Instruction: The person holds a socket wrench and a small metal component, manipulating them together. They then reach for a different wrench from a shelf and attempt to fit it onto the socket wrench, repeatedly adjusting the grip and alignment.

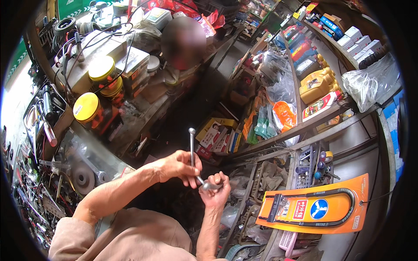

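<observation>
Both of my hands are on a shiny socket wrench [192,145], a slim metal shaft with a small knob at its upper end and a thicker rounded end below. My left hand [178,167] grips the shaft with its fingers, and the knob sticks up above it. Close by on the right, my right hand [214,191] has its fingers curled around the thicker lower end. The palm hides part of that end, so its exact shape cannot be told. The wrench is held in the air in front of my body.
Jars with yellow lids [87,107] stand on a cluttered bench at the left. An orange-carded U-shaped lock [318,204] hangs at the right. Shelves beyond hold yellow jugs [318,82] and bags. Cartons [217,135] sit low ahead. Another person [183,43] is beyond the bench.
</observation>
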{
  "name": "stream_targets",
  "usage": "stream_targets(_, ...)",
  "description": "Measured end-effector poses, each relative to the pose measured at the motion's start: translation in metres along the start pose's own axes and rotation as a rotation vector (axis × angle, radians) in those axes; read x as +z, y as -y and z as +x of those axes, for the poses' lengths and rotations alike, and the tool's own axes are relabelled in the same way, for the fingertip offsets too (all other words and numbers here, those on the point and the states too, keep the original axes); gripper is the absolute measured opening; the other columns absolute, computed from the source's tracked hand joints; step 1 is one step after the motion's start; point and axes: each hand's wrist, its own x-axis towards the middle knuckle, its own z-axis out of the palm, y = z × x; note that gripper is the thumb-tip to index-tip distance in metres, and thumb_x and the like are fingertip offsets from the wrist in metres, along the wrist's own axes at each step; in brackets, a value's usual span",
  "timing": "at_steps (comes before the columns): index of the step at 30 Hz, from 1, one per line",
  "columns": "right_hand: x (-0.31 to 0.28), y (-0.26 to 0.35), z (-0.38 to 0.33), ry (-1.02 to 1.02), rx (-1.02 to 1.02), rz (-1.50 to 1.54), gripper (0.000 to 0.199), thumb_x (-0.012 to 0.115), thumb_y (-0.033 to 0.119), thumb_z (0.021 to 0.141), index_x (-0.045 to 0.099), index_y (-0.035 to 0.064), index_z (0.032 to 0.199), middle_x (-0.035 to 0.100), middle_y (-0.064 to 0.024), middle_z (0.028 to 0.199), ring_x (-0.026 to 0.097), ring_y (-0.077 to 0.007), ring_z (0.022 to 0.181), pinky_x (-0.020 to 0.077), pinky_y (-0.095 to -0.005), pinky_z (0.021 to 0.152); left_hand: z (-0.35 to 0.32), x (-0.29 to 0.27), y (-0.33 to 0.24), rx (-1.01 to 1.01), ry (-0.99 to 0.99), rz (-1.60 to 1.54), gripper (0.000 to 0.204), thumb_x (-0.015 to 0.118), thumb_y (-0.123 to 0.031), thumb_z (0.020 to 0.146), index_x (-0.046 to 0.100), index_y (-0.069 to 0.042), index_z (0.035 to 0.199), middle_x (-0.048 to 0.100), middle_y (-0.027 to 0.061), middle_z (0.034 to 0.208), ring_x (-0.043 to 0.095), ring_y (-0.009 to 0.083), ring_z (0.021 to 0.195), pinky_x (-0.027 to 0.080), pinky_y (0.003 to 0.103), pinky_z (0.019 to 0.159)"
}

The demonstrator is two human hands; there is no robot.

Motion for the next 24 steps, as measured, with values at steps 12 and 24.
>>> stream_targets(12, 0.091, 0.024, -0.020, -0.081, -0.454, -1.870, 0.030, 0.070, 0.022, 0.086, 0.061, -0.0014, 0.070, 0.054, 0.0001, 0.054, 0.046, -0.0052, 0.052, 0.0366, -0.0237, 0.048, 0.008, -0.005, 0.011, 0.026, -0.428, 0.261, 0.009, 0.055, 0.000, 0.085, 0.051, -0.002, 0.093, 0.061, 0.0084, 0.076, 0.069, 0.0206, 0.065, 0.054, 0.028, 0.053)
stream_targets(24, 0.011, -0.037, -0.027, 0.093, -0.595, -0.590, 0.043, 0.061, 0.040, 0.090, 0.061, 0.0085, 0.119, 0.065, -0.0132, 0.090, 0.060, -0.0180, 0.060, 0.0468, -0.0284, 0.045, 0.012, -0.023, 0.004, 0.178, -0.252, -0.557, 0.005, 0.059, -0.003, 0.088, 0.057, -0.005, 0.091, 0.069, 0.0165, 0.086, 0.068, 0.0148, 0.065, 0.053, 0.023, 0.055)
